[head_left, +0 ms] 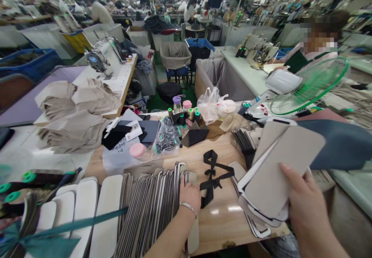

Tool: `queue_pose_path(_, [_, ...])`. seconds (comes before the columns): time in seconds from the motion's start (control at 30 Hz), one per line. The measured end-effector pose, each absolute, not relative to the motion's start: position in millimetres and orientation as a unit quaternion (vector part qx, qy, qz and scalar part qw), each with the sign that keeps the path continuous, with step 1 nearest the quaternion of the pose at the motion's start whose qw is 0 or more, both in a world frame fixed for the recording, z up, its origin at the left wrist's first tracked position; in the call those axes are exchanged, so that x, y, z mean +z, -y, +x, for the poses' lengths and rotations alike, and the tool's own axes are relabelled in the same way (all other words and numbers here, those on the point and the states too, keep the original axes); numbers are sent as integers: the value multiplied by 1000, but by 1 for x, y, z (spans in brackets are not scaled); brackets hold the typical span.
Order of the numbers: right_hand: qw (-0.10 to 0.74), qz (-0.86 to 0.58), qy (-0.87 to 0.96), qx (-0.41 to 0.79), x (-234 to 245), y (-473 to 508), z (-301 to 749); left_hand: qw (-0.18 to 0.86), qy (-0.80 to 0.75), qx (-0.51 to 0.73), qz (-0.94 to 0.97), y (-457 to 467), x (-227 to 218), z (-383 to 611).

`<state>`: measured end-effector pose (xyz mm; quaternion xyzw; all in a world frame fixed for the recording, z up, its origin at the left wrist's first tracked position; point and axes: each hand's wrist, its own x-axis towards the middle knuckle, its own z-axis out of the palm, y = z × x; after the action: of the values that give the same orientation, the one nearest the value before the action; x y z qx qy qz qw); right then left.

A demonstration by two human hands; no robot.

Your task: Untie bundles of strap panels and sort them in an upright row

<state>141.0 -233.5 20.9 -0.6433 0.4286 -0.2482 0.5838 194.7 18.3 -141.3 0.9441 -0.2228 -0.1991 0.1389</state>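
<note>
My left hand [189, 196], with a silver bangle on the wrist, grips the end of a long row of upright panels with black-and-white edging [151, 207]. My right hand [302, 200] holds a fanned stack of beige rounded panels [281, 169] above the wooden table [223, 227], with the thumb across the top panel. A black ribbon bow [212, 172] lies on the wood between my hands. To the left of the row lie wider white padded panels [107, 215], crossed by a teal ribbon [72, 223].
Thread spools [186, 114] and plastic bags stand at the table's back edge. Folded beige fabric [77, 107] is piled at the left, beside a sewing machine [104, 56]. A green fan [310, 85] stands at the right, near a seated co-worker [302, 60]. Workstations fill the hall beyond.
</note>
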Motion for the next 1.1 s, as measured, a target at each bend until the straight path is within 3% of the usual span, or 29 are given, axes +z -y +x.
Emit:
queue_pose_path(0.1, [534, -654, -464, -266, 49, 262, 123, 140, 199, -209, 947, 0, -131, 205])
queue_pose_path(0.2, [541, -663, -479, -194, 57, 257, 107, 163, 200, -222, 940, 36, -122, 210])
queue_pose_path(0.43, [584, -692, -421, -47, 12, 202, 98, 223, 324, -228, 891, 45, -128, 192])
queue_pose_path(0.53, [497, -790, -359, -14, -22, 190, 96, 195, 343, -234, 888, -3, -137, 170])
queue_pose_path(0.63, [344, -871, -346, 57, -62, 179, 88, 172, 338, -233, 895, -44, -144, 146])
queue_pose_path(0.77, [185, -911, -340, 140, -109, 164, 76, 149, 213, -62, 964, -78, -141, 118])
queue_pose_path(0.9, [237, -900, -337, 144, -139, 140, 78, 162, 89, 47, 982, -120, -136, 110])
queue_pose_path(1.1, [355, -872, -292, 169, -155, 59, 109, 125, -29, 60, 990, -200, -168, 120])
